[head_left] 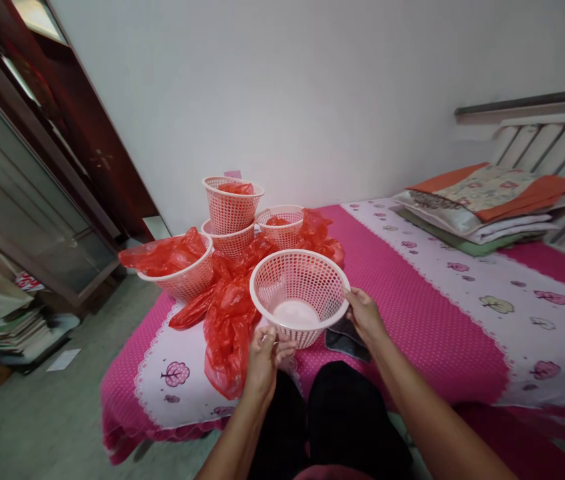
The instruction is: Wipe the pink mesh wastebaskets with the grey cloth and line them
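Note:
A pink plastic mesh basket (295,312) with a pale rim is in front of my knees, its open top facing up and tilted toward me. My right hand (361,312) pinches the rim on the right side. At the near left of the same basket, my left hand (266,348) has thumb and forefinger together at the rim, its other fingers loosely curled against the mesh. Just left of it, crumpled red plastic bags (229,327) spread over the bed. Inside, the basket shows only its bare floor.
More pink baskets stand behind: one stacked (232,207) on another, one at the left (187,277) with a red bag over it, one by the wall (281,227). Folded bedding (487,200) lies right on the bed (442,320). Dark cloth (346,339) is by my right wrist.

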